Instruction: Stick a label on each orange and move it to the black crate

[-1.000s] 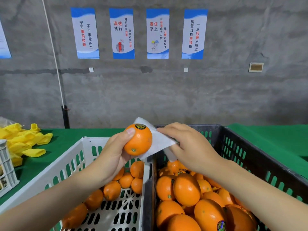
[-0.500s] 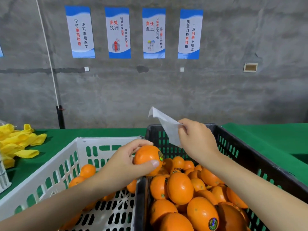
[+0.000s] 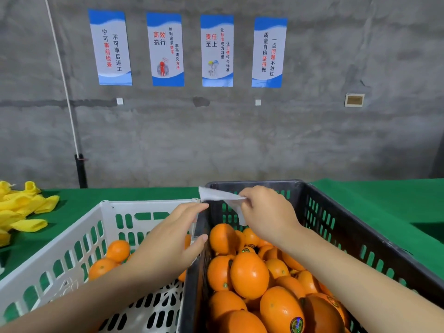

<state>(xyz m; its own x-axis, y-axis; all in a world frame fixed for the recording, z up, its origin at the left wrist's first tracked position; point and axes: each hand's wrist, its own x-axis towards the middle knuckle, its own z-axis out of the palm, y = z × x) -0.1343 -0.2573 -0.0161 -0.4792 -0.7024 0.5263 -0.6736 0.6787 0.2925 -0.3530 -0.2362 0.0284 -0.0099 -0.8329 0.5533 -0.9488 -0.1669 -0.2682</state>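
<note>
Over black crate (image 3: 254, 183): label sheet (image 3: 216, 195) pinched by R hand (image 3: 266, 212). L hand (image 3: 173, 236) slack, nothing held, at crate edge. Oranges (image 3: 249, 277) piled just below both hands; more seen in white crate (image 3: 149, 204).

we make it: white crate (image 3: 72, 248) 1 | black crate (image 3: 360, 236) 1 | posters (image 3: 110, 48) on the wall 4 | label sheet (image 3: 216, 195) 1 | oranges (image 3: 249, 277): 2 clear in the white one, a dozen-plus in the black, lost count tbh | yellow foam nets (image 3: 26, 207): a heap, can't count
</note>
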